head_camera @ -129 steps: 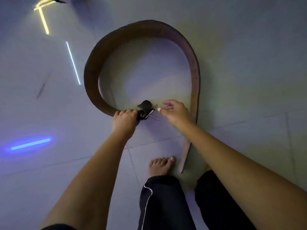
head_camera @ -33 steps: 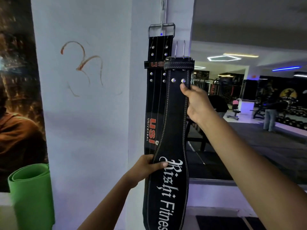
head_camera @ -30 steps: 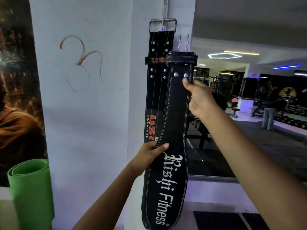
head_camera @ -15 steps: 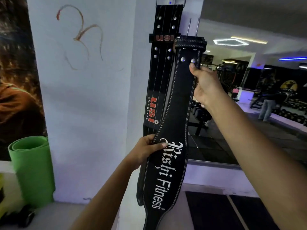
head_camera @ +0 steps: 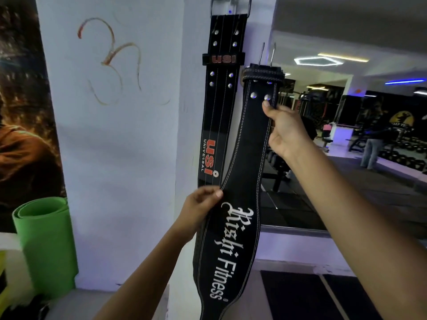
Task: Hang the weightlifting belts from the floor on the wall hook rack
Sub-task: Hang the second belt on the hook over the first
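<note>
A black belt with white "Fitness" lettering (head_camera: 245,162) hangs upright in front of the white pillar, its buckle prongs pointing up. My right hand (head_camera: 285,130) grips its right edge just below the two rivets. My left hand (head_camera: 198,211) pinches its left edge at the widening middle. Behind it a second black belt marked "USI" (head_camera: 217,107) hangs flat on the pillar from its metal buckle (head_camera: 231,3) at the top of the frame. The hook that carries it is out of sight above.
A rolled green mat (head_camera: 46,245) stands on a ledge at the lower left beside a dark poster (head_camera: 20,112). A large mirror (head_camera: 358,158) on the right reflects the gym and a standing person. Dark floor mats (head_camera: 300,296) lie below it.
Some seconds ago both hands held a brown belt on the floor. Over the last second the black belt stays in both hands; the view has tilted up slightly, showing the hung belt's buckle again.
</note>
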The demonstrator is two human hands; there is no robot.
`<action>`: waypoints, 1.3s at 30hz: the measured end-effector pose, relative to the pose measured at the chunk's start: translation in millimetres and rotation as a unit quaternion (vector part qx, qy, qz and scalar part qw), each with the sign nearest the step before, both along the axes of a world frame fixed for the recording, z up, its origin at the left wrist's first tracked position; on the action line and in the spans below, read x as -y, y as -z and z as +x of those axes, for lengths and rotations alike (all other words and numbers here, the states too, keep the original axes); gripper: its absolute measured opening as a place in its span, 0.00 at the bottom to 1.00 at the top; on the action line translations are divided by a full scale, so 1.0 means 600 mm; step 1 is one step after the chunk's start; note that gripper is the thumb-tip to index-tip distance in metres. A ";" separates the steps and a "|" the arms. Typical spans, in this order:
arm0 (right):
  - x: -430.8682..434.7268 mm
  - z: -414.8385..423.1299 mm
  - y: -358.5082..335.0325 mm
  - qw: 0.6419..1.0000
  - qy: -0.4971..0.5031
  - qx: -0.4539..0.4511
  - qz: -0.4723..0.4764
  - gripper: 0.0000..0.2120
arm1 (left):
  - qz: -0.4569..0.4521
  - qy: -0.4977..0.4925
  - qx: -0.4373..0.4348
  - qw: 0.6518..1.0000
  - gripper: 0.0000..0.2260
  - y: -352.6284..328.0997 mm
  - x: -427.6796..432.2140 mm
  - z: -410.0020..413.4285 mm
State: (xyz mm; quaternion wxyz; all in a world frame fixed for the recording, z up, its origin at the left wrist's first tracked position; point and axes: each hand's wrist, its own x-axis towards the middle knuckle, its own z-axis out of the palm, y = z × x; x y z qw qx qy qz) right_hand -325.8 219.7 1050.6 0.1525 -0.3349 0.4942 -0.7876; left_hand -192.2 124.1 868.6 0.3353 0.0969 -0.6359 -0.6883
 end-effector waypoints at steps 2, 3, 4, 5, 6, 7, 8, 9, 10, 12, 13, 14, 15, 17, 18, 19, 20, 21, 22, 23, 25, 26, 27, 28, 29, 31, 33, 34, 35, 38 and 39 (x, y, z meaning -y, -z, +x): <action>-0.003 0.009 0.011 1.000 0.007 -0.001 0.008 0.06 | -0.012 -0.034 -0.063 0.997 0.07 -0.072 0.000 -0.010; -0.002 0.014 0.019 1.000 0.010 -0.006 0.013 0.05 | -0.032 -0.028 -0.082 0.996 0.10 -0.114 0.000 -0.016; -0.001 0.021 0.026 1.000 0.008 -0.010 0.016 0.04 | -0.060 -0.018 -0.090 0.994 0.12 -0.155 -0.004 -0.022; -0.001 0.027 0.032 1.000 0.004 -0.012 0.021 0.03 | -0.090 -0.011 -0.088 0.992 0.13 -0.187 -0.009 -0.028; -0.002 0.033 0.037 1.000 -0.002 -0.012 0.023 0.03 | -0.115 -0.006 -0.085 0.990 0.12 -0.207 -0.013 -0.036; -0.003 0.035 0.041 1.000 -0.005 -0.013 0.021 0.04 | -0.121 0.001 -0.089 0.989 0.09 -0.217 -0.015 -0.043; -0.005 0.036 0.046 1.000 -0.007 -0.017 0.014 0.05 | -0.117 0.007 -0.102 0.988 0.07 -0.223 -0.017 -0.047; -0.007 0.036 0.051 1.000 -0.006 -0.023 0.002 0.06 | -0.114 0.007 -0.117 0.987 0.07 -0.224 -0.019 -0.051; -0.009 0.034 0.056 1.000 0.001 -0.029 -0.007 0.08 | -0.112 0.006 -0.126 0.986 0.08 -0.222 -0.019 -0.057; -0.014 0.029 0.072 0.999 0.024 -0.033 -0.010 0.10 | -0.107 0.012 -0.134 0.985 0.08 -0.221 -0.023 -0.067; -0.017 0.025 0.085 0.998 0.031 -0.047 0.005 0.10 | -0.101 0.013 -0.139 0.985 0.07 -0.221 -0.025 -0.072; -0.020 0.019 0.109 0.996 0.029 -0.071 0.044 0.08 | -0.087 0.013 -0.149 0.985 0.07 -0.222 -0.026 -0.077; -0.025 0.015 0.142 0.990 0.016 -0.099 0.095 0.05 | -0.065 0.011 -0.159 0.985 0.06 -0.225 -0.025 -0.080; -0.045 0.019 0.224 0.971 -0.045 -0.122 0.198 0.04 | -0.027 0.009 -0.170 0.985 0.05 -0.235 -0.022 -0.081; -0.055 0.022 0.259 0.965 -0.071 -0.118 0.221 0.06 | -0.019 0.009 -0.169 0.985 0.05 -0.239 -0.020 -0.081; -0.060 0.017 0.282 0.965 -0.082 -0.108 0.226 0.07 | -0.015 0.009 -0.167 0.986 0.05 -0.242 -0.018 -0.082; -0.063 0.014 0.291 0.967 -0.084 -0.098 0.221 0.08 | -0.013 0.008 -0.164 0.986 0.05 -0.243 -0.016 -0.084; -0.061 0.006 0.292 0.970 -0.083 -0.088 0.211 0.10 | -0.014 0.005 -0.162 0.987 0.05 -0.245 -0.016 -0.085; -0.060 0.001 0.288 0.972 -0.086 -0.081 0.201 0.12 | -0.017 0.001 -0.162 0.987 0.05 -0.249 -0.015 -0.087; -0.057 -0.004 0.290 0.975 -0.089 -0.073 0.192 0.12 | -0.019 -0.003 -0.165 0.986 0.05 -0.255 -0.015 -0.089; -0.062 -0.007 0.318 0.971 -0.089 -0.075 0.208 0.09 | -0.024 -0.010 -0.170 0.985 0.05 -0.268 -0.014 -0.090; -0.070 -0.003 0.344 0.966 -0.095 -0.072 0.228 0.08 | -0.029 -0.011 -0.169 0.985 0.05 -0.271 -0.013 -0.089; -0.078 0.002 0.370 0.962 -0.107 -0.065 0.245 0.08 | -0.033 -0.010 -0.166 0.985 0.05 -0.273 -0.012 -0.089; -0.087 0.007 0.387 0.957 -0.117 -0.063 0.257 0.08 | -0.035 -0.007 -0.164 0.986 0.05 -0.271 -0.011 -0.089; -0.091 0.006 0.396 0.955 -0.116 -0.067 0.264 0.08 | -0.035 -0.005 -0.162 0.986 0.05 -0.269 -0.011 -0.089; -0.084 0.000 0.383 0.958 -0.099 -0.068 0.261 0.07 | -0.038 -0.011 -0.164 0.986 0.05 -0.266 -0.011 -0.090; -0.074 -0.006 0.357 0.970 -0.088 -0.050 0.223 0.06 | -0.038 -0.017 -0.173 0.984 0.05 -0.274 -0.007 -0.089; -0.070 -0.010 0.351 0.976 -0.078 -0.039 0.200 0.05 | -0.038 -0.017 -0.179 0.983 0.05 -0.279 -0.006 -0.087; -0.069 -0.013 0.351 0.980 -0.069 -0.029 0.183 0.05 | -0.039 -0.016 -0.185 0.982 0.05 -0.284 -0.005 -0.086; -0.087 -0.011 0.385 0.978 -0.069 -0.006 0.195 0.12 | -0.042 -0.015 -0.189 0.981 0.05 -0.281 -0.008 -0.083; -0.092 -0.009 0.395 0.976 -0.072 0.000 0.207 0.12 | -0.039 -0.016 -0.184 0.982 0.05 -0.276 -0.009 -0.083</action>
